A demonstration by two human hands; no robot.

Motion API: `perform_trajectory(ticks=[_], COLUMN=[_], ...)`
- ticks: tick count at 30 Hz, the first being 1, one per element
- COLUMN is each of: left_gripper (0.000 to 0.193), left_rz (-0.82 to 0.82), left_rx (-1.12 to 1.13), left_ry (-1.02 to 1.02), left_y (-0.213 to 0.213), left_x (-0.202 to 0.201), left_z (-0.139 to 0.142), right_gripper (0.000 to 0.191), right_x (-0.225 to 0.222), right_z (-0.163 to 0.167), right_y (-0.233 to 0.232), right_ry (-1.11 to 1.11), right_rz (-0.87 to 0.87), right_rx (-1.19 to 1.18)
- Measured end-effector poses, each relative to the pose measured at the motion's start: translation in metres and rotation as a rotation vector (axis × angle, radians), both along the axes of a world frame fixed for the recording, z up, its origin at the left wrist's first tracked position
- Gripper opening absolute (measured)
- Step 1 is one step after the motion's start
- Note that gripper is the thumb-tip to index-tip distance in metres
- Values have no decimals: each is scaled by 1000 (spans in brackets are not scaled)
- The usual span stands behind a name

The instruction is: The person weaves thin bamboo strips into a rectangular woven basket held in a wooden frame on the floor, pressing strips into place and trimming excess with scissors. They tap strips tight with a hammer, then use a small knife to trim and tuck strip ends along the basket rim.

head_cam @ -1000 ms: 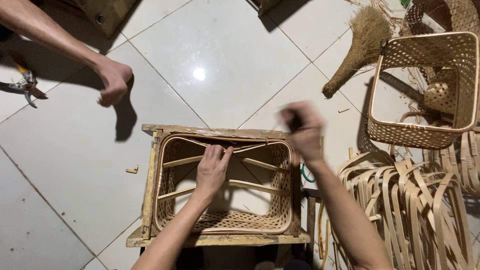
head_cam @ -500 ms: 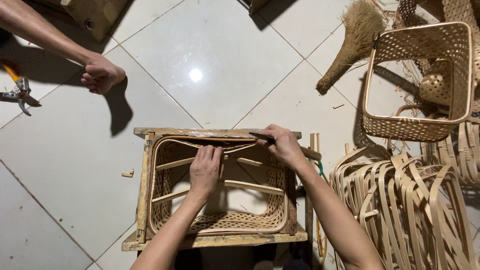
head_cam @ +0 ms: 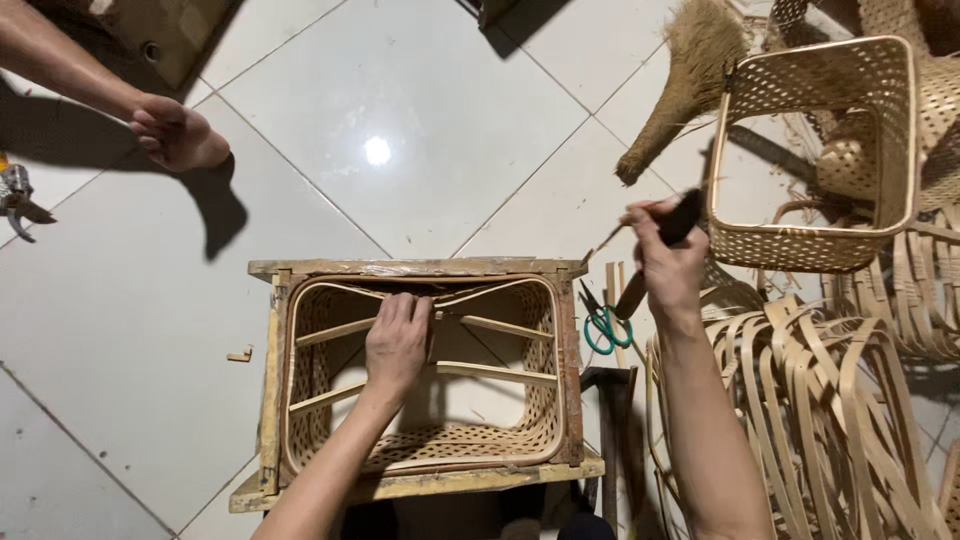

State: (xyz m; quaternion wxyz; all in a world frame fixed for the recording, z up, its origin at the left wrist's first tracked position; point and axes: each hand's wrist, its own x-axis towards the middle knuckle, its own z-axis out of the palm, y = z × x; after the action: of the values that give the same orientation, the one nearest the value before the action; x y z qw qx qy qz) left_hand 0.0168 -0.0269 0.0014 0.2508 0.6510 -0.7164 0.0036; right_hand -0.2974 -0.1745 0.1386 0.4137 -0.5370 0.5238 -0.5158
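- The unfinished woven basket (head_cam: 420,450) sits inside a wooden frame (head_cam: 415,268) on the tiled floor (head_cam: 400,90), in the near middle of the scene.
- The left hand (head_cam: 397,345) rests inside the basket, fingers closed loosely over a bamboo strip (head_cam: 500,325) that crosses the opening near the far rim.
- The right hand (head_cam: 668,262) is raised to the right of the frame, above the floor and clear of the basket. It is closed around the dark handle of a knife (head_cam: 655,250), and the blade goes down and to the left under the hand.
- Green-handled scissors (head_cam: 603,322) lie on the floor just beside the right side of the frame, below the right hand.
- To the right of the right arm is a large heap of flat bamboo strips (head_cam: 830,400).
- At the far right stands a finished woven basket (head_cam: 815,150) on its side, with its opening turned to the camera.
- Just left of this basket lies a straw broom (head_cam: 690,70).
- At the far left, another person's hand (head_cam: 180,135) hangs over the floor, closed loosely, well apart from the frame.
- A metal tool (head_cam: 18,200) lies at the left edge; I cannot tell its kind.
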Motion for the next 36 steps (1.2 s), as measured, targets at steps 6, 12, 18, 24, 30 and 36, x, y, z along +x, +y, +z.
perform_trajectory(ticks=[6, 12, 18, 24, 30, 36], left_gripper=[34, 41, 52, 45, 34, 31], left_rz=[16, -36, -3, -142, -351, -398], left_rx=[55, 31, 145, 17, 149, 234], left_ry=[-49, 72, 281, 325, 424, 389], left_y=[-2, -2, 6, 56, 120, 137], left_x=[0, 1, -5, -43, -75, -73], left_z=[4, 6, -1, -8, -10, -22], right_gripper=[9, 20, 47, 77, 50, 49], right_x=[-38, -83, -68, -30, -33, -22], right_z=[-27, 39, 40, -79, -89, -69], right_y=[20, 70, 46, 81, 70, 73], right_ry=[-244, -561, 261, 931, 902, 995], right_rz=[-107, -111, -235, 431, 522, 514], right_rx=[47, -309, 297, 469, 20, 212])
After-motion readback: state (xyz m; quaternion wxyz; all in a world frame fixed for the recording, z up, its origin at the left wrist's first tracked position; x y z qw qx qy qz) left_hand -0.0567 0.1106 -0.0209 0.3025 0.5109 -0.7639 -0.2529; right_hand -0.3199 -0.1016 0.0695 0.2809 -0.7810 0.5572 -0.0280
